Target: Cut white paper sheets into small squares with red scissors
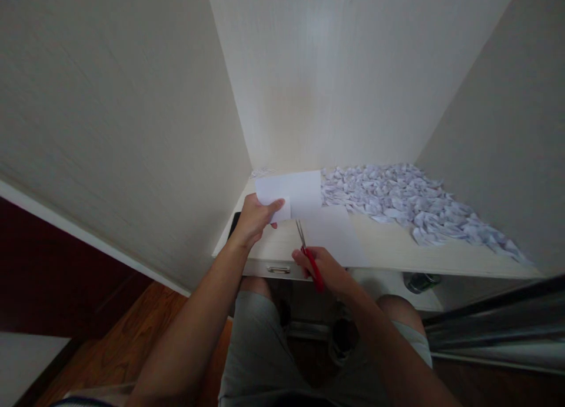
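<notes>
My left hand (258,214) pinches a white sheet of paper (302,189), its thumb on top. A smaller white paper piece (286,210) lies under that thumb against the sheet. In my right hand (326,269) is a pair of scissors (316,273) with red handles. The slim metal blades point up toward the sheet's lower edge, a little apart from each other and just short of the paper. Below and right of the held sheet, another white sheet (338,236) lies flat on the desk.
Many cut white paper scraps (388,192) are heaped along the back and right of the desk (388,248). A dark object (233,224) sits left of my left wrist. The drawer handle (278,270) is at the front. A dark green can (421,282) stands below, right.
</notes>
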The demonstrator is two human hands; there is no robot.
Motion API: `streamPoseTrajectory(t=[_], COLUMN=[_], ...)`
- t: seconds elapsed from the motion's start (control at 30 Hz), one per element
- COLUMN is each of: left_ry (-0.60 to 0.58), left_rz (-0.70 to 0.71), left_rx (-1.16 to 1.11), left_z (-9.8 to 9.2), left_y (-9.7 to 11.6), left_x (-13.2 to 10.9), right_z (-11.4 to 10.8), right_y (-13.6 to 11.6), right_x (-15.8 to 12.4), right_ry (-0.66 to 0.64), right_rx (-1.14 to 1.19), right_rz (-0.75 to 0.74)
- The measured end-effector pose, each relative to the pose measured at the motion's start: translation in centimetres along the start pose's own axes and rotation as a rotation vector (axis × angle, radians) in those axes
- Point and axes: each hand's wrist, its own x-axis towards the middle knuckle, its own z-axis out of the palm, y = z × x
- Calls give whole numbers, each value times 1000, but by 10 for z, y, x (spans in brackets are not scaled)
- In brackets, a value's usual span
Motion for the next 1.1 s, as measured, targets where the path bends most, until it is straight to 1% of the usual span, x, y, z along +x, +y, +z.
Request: streamPoseTrajectory(t=[0.1,0.17,0.23,0.33,0.4,0.53,0.8,0.93,1.1], left_ry=[1,0,-12,-40,-29,37,-17,-59,-100], left_rz=[-11,-11,-6,-2,-2,9,-19,-37,-53], left_rx=[75,88,88,101,96,58,44,65,67], left_z=[-1,1,4,8,10,12,17,20,23], left_y=[-5,-11,-16,-19,-18,-13,-8,-4,-1], left_x=[-4,-8,-13,-16,-16,-16,-22,-26,-31], right_z=[-6,-11,-15,-19,-20,-20,-21,-22,-20], right_y=[-3,-12,-22,-29,-30,-29,-35,-36,-35], right_x=[-12,-14,-12,-7,-6,-7,-6,-3,6], right_ry=[11,-29,-69,-80,-76,-74,-61,-44,50], right_rx=[153,216,204,180,174,159,148,126,136], right_rz=[57,83,99,87,78,96,96,44,-53])
